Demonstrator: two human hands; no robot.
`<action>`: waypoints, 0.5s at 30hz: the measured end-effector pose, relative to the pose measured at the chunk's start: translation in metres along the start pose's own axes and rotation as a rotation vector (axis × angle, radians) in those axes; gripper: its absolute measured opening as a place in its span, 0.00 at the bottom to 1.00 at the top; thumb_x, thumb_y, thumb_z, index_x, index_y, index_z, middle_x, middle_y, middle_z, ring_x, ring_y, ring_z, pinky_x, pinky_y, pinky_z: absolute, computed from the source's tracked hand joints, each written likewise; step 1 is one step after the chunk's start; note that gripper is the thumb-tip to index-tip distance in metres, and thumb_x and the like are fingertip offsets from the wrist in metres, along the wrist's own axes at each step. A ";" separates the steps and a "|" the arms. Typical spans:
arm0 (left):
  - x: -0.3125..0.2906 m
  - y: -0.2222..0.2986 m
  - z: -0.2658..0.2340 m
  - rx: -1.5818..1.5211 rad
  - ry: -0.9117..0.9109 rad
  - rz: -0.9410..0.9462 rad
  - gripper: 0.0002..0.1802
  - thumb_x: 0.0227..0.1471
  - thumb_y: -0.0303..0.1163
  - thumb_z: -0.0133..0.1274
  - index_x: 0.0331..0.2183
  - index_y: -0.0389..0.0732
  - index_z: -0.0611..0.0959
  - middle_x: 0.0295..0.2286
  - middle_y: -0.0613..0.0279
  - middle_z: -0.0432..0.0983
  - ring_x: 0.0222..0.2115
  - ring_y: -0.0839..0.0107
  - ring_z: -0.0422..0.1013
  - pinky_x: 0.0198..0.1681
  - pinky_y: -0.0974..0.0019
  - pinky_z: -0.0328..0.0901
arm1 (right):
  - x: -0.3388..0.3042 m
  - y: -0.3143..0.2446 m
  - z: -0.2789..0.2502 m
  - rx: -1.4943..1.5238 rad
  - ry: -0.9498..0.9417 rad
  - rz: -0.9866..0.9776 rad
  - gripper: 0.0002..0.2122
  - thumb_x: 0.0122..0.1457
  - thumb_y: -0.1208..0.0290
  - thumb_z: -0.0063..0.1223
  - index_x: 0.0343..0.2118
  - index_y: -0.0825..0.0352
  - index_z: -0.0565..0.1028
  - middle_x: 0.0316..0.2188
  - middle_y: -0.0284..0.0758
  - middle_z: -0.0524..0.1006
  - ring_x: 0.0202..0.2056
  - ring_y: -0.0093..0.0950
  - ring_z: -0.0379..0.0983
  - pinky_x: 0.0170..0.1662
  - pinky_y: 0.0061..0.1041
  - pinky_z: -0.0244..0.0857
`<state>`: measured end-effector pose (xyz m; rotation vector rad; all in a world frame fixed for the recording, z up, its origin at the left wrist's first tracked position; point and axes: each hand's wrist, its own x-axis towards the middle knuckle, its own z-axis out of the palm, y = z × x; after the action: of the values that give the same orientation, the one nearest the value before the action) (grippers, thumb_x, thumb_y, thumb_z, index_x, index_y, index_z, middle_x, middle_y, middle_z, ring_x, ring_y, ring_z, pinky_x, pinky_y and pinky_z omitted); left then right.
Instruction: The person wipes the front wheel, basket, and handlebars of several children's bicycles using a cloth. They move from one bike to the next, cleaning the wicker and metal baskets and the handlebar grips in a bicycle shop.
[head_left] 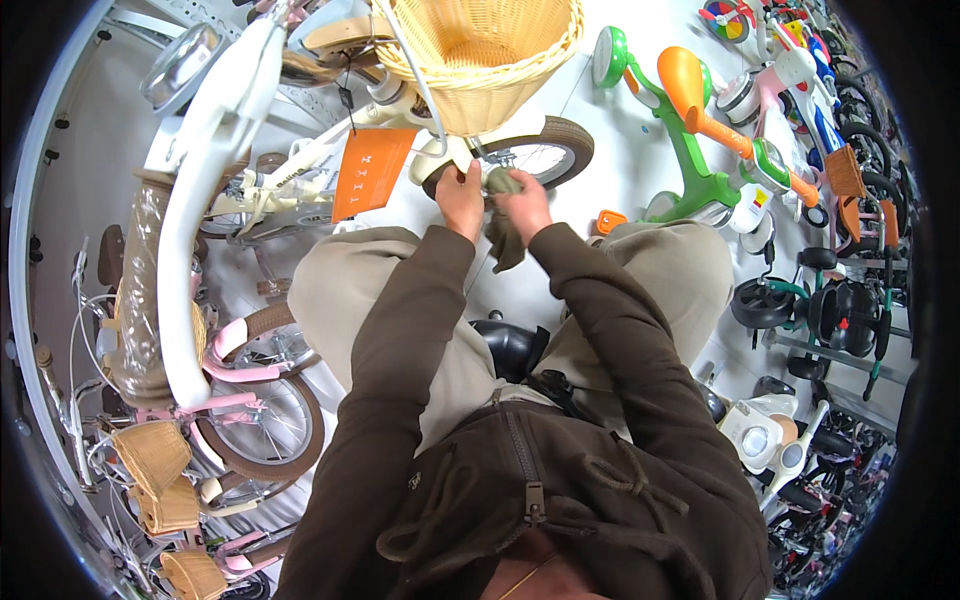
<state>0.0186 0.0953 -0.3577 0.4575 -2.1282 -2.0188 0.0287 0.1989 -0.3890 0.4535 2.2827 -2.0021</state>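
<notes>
In front of me is a cream bicycle with a woven basket (pixel 478 105) and a brown-tyred front wheel (pixel 572 148). My right hand (pixel 524 207) is closed on an olive-green cloth (pixel 508 242), which hangs below the fingers beside the wheel. Close to its left, my left hand (pixel 462 204) is pinched at the lower end of the cream fork, by the wheel's hub. What its fingers grip, if anything, is hidden. Left of the hands hangs an orange tag (pixel 372 174).
A green and orange children's ride-on (pixel 695 165) stands at the right. White handlebars (pixel 205 120) rise close at the left, above pink bicycles (pixel 240 362) and several wicker baskets (pixel 152 458). Racks of small bikes line the right side. A black rounded object (pixel 508 345) sits between my legs.
</notes>
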 end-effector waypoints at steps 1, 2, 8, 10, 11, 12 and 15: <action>0.001 0.000 -0.001 0.007 -0.017 0.010 0.12 0.52 0.31 0.52 0.26 0.31 0.75 0.22 0.64 0.70 0.24 0.77 0.62 0.28 0.70 0.59 | -0.006 0.002 0.007 -0.040 -0.048 -0.179 0.23 0.44 0.81 0.53 0.48 0.70 0.66 0.38 0.43 0.73 0.37 0.32 0.72 0.40 0.29 0.66; 0.003 0.001 -0.002 0.083 -0.002 0.067 0.13 0.51 0.32 0.53 0.25 0.31 0.75 0.21 0.64 0.70 0.22 0.77 0.62 0.26 0.69 0.58 | -0.012 0.003 0.012 -0.355 0.115 -0.477 0.22 0.44 0.80 0.54 0.46 0.67 0.68 0.37 0.46 0.73 0.39 0.40 0.70 0.43 0.32 0.64; 0.009 -0.004 -0.002 0.107 -0.054 0.051 0.13 0.51 0.32 0.53 0.27 0.30 0.76 0.21 0.65 0.70 0.22 0.78 0.62 0.25 0.71 0.58 | -0.007 -0.007 0.010 -0.396 0.142 -0.200 0.18 0.43 0.82 0.48 0.41 0.63 0.72 0.35 0.49 0.70 0.40 0.47 0.66 0.45 0.36 0.62; 0.011 -0.006 -0.002 0.100 -0.080 0.044 0.12 0.52 0.31 0.53 0.29 0.29 0.76 0.23 0.65 0.71 0.23 0.78 0.63 0.25 0.72 0.59 | -0.005 -0.012 0.012 -0.391 0.179 -0.098 0.17 0.42 0.80 0.49 0.39 0.64 0.73 0.35 0.49 0.70 0.39 0.48 0.67 0.44 0.37 0.63; 0.012 -0.007 -0.002 0.100 -0.076 0.053 0.12 0.52 0.31 0.53 0.29 0.29 0.76 0.23 0.65 0.71 0.23 0.78 0.63 0.26 0.72 0.59 | -0.006 -0.014 0.013 -0.340 0.139 -0.167 0.17 0.42 0.80 0.49 0.39 0.64 0.73 0.35 0.49 0.71 0.39 0.47 0.67 0.44 0.37 0.63; 0.012 -0.008 -0.001 0.102 -0.073 0.060 0.12 0.52 0.31 0.53 0.29 0.29 0.76 0.23 0.64 0.71 0.23 0.78 0.64 0.26 0.72 0.60 | -0.008 -0.016 0.015 -0.293 0.131 -0.203 0.17 0.42 0.80 0.49 0.39 0.64 0.73 0.34 0.48 0.71 0.39 0.47 0.68 0.44 0.37 0.63; 0.014 -0.010 -0.001 0.022 -0.043 0.038 0.13 0.48 0.32 0.56 0.25 0.30 0.76 0.21 0.56 0.74 0.21 0.68 0.68 0.27 0.65 0.62 | -0.012 -0.019 0.012 -0.231 0.102 -0.384 0.18 0.40 0.79 0.51 0.39 0.66 0.74 0.34 0.44 0.74 0.40 0.41 0.70 0.44 0.32 0.63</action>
<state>0.0069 0.0896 -0.3684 0.3767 -2.1685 -2.0049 0.0338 0.1833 -0.3696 0.1050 2.8006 -1.8562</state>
